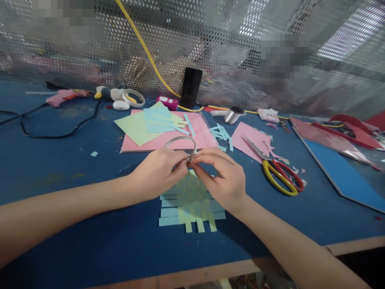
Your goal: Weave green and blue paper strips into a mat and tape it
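A roll of narrow tape (181,138) is held up over the table between my two hands. My left hand (156,170) is closed on the ring's lower front edge. My right hand (224,174) pinches at the ring's lower right, its fingertips meeting those of the left; what lies between them is too small to make out. Below both hands a mat of woven blue and green paper strips (192,200) lies on the blue table (120,241), partly shaded and partly hidden by the hands.
Pink sheets (144,140) with green paper (135,130) lie behind my hands. Scissors (279,172) rest to the right near pink paper (245,138) and scraps. A phone (191,87), wire spool (234,115), white tape roll (134,98), glue gun (66,97) and blue board (345,172) surround them.
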